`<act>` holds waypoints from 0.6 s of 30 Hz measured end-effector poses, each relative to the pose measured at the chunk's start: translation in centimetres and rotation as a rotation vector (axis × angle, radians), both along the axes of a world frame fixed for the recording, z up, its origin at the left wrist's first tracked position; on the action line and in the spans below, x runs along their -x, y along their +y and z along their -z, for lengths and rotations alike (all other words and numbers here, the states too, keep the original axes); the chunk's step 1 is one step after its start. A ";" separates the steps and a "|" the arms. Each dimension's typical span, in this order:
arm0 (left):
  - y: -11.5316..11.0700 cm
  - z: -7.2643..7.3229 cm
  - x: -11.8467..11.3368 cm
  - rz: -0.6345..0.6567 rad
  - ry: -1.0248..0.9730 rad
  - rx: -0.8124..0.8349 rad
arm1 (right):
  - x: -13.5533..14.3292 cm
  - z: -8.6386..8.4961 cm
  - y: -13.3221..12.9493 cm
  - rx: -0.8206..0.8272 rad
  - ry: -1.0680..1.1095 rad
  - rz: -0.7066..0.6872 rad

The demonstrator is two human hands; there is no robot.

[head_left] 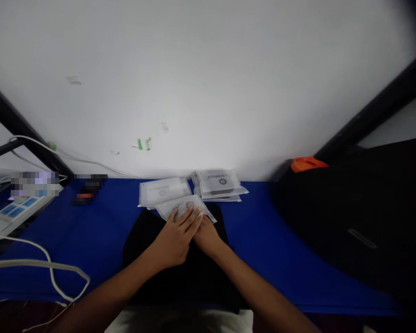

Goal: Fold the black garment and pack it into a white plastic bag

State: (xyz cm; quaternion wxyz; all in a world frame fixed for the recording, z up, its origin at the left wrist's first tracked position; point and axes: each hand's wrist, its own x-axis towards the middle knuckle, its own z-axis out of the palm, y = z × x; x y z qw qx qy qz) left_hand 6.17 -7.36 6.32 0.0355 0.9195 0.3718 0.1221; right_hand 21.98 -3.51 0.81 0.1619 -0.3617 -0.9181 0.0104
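Observation:
A translucent zip pouch (169, 208) with dark printed lettering lies on a folded black cloth (145, 238). Across its front my left hand (178, 236) rests with fingers stretched and slightly apart. My right hand (207, 235) is at the pouch's near right edge, partly beneath my left fingers. Its fingertips are hidden, so whether they are inside or under the pouch cannot be told. Just behind, another flat pouch (164, 188) lies to the left. A small stack of similar pouches (220, 182) lies to the right.
A black bag (336, 217) with an orange item (308, 163) behind it fills the right side. At left are a power strip (24, 208), white cables (38, 264) and a dark object (89, 189). The blue surface (253, 245) ends at a white wall (208, 83).

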 end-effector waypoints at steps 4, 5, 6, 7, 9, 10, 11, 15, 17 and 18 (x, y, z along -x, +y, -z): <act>0.2 0.0 0.7 0.007 -0.045 0.027 | 0.0 0.5 0.1 -0.031 0.021 -0.120; 0.2 -0.1 0.8 0.017 -0.046 0.028 | 0.0 0.6 0.2 -0.025 0.026 -0.123; 0.1 -0.3 0.9 0.032 -0.043 0.028 | 0.0 0.9 0.3 -0.005 0.024 -0.101; 0.0 -0.4 0.9 0.051 -0.035 0.025 | -0.1 1.1 0.4 0.025 0.017 -0.059; -0.2 -0.8 0.9 0.091 -0.018 0.020 | -0.2 1.6 0.7 0.078 0.002 0.034; -0.2 -0.9 0.9 0.111 -0.012 0.020 | -0.3 1.8 0.8 0.094 -0.001 0.067; -0.2 -1.1 0.9 0.129 -0.011 0.023 | -0.4 1.8 0.8 0.102 -0.004 0.080; 0.5 -1.2 1.8 0.141 0.001 0.062 | -0.9 0.9 0.8 0.129 -0.021 -0.003; 0.9 -1.2 2.2 0.125 0.031 0.087 | -1.2 0.1 0.6 0.125 -0.022 -0.108; 1.1 -1.3 2.4 0.124 0.044 0.092 | -1.3 -0.2 0.5 0.119 -0.020 -0.160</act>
